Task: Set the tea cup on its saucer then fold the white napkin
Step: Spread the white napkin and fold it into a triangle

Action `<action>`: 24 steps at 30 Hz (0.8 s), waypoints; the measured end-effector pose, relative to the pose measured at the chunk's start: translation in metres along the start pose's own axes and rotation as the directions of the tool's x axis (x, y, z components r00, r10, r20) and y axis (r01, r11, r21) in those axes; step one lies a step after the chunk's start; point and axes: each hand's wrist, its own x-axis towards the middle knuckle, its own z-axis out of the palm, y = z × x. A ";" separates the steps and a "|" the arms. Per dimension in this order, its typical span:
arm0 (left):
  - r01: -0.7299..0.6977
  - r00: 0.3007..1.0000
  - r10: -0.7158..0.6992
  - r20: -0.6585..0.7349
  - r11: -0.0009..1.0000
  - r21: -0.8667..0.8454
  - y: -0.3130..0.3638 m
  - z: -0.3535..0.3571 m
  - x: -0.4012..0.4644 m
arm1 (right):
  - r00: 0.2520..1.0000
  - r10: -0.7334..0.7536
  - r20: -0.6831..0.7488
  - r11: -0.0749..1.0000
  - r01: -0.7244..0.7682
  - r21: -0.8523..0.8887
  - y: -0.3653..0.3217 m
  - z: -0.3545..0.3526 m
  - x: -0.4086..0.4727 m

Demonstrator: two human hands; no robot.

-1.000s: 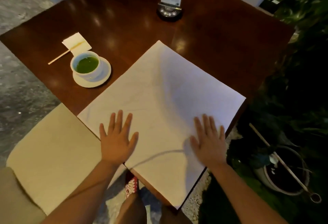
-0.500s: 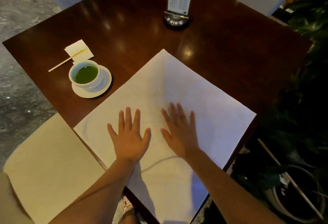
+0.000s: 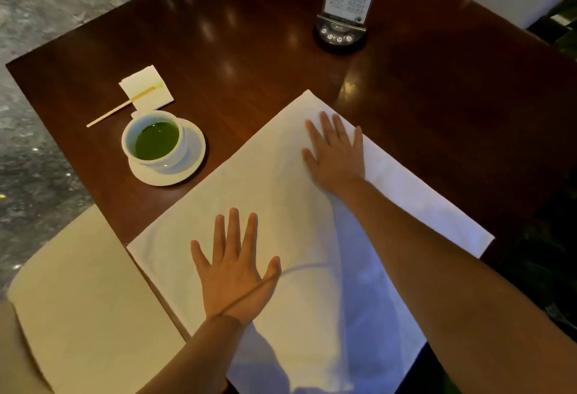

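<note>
The left hand (image 3: 232, 272) lies flat, fingers straight and spread, on the near part of the large white cloth napkin (image 3: 281, 200), whose near corner droops over the dark polished wooden table (image 3: 249, 50) edge, cut off below. Farther in, the right hand (image 3: 335, 150) presses flat near the far corner, gripping nothing. Left, the white tea cup (image 3: 155, 139) of green liquid sits on its round white saucer (image 3: 190, 156). The far menu stand (image 3: 345, 6) is cropped, its print unreadable.

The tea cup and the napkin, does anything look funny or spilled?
Nothing spilled. The tea cup sits off-center on its saucer, toward the left edge. The white napkin hangs over the table's near edge, with both hands, left hand and right hand, flat on it.
</note>
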 end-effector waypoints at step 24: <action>-0.021 1.000 0.022 0.020 0.998 -0.066 0.000 -0.008 -0.002 | 0.876 0.478 0.062 0.877 -0.480 0.008 0.151 -0.012 -0.207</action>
